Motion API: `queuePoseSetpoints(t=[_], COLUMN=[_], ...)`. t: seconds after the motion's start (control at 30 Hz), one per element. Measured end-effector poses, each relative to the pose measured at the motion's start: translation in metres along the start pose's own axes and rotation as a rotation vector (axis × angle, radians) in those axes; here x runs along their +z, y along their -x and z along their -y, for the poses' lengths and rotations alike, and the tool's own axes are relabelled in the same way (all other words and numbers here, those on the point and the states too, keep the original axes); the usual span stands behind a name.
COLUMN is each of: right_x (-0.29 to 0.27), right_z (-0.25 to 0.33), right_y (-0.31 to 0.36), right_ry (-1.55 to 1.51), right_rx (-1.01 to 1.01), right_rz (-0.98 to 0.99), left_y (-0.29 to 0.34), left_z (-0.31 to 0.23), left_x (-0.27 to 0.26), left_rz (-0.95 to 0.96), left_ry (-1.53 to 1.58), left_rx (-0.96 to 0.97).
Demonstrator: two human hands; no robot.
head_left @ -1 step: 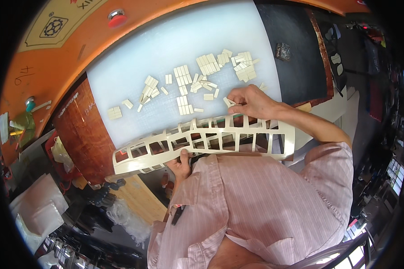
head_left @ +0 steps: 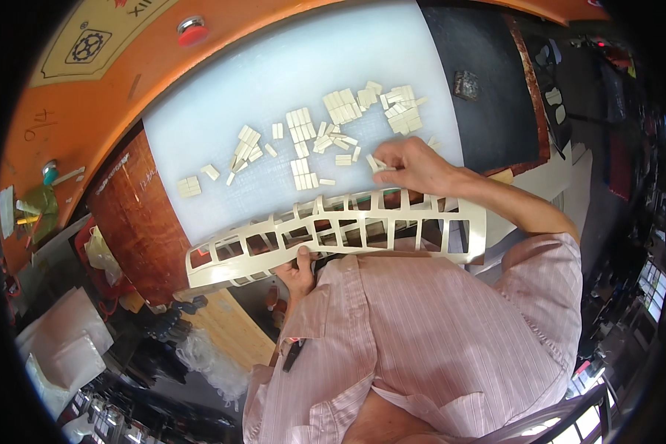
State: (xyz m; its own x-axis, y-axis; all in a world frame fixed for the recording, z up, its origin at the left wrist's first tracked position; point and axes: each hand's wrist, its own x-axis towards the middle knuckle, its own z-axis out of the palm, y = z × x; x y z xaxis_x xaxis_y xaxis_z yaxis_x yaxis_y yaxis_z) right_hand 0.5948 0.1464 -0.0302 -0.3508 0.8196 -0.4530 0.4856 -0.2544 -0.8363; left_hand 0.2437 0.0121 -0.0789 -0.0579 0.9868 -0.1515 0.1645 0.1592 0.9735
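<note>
A long, curved cream frame (head_left: pixel 229 268) with rows of rectangular openings lies across my lap, along the near edge of the white work mat (head_left: pixel 237 89). My left hand (head_left: pixel 297 275) grips its near edge, thumb on top and fingers mostly hidden beneath. Beyond the frame's far edge, my right hand (head_left: pixel 414 167) is low over the mat, thumb and index finger closed on a small cream strip (head_left: pixel 373 162). Similar strips lie on the mat, some in neat rows such as the strip group (head_left: pixel 342 106), others in loose piles like the strip pile (head_left: pixel 331 138).
A black mat (head_left: pixel 481 81) adjoins on the right, with a small speckled block (head_left: pixel 466 85) on it. At the back is an orange machine panel (head_left: pixel 148 66) with a red push button (head_left: pixel 192 30). A reddish-brown board (head_left: pixel 137 214) borders the left side.
My right hand has shifted very slightly, and the strip at its fingertips sits at a different angle. The left hand and the frame have stayed where they were.
</note>
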Motion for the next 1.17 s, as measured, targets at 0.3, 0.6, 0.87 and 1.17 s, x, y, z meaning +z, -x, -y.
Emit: queuePoseSetpoints(t=[0.3,0.6,0.87,1.17], right_x=[-0.036,-0.043,-0.010,-0.034], right_z=[0.009,-0.041,-0.024,-0.030], right_y=[0.000,0.051,0.022,0.051], right_ry=[0.413,0.235,-0.246,0.132], right_rx=[-0.337,0.208,-0.061,0.005], right_rz=[-0.583,-0.426,-0.553,-0.518], left_y=[0.002,0.000,0.000,-0.001], left_z=[-0.016,-0.006,-0.001,-0.004], left_x=[0.000,-0.001,-0.006,-0.003], left_rz=[-0.006,0.016,0.017,0.035], left_ry=[0.027,0.042,-0.012,0.034], left_rx=[-0.115,-0.108,-0.106,-0.099])
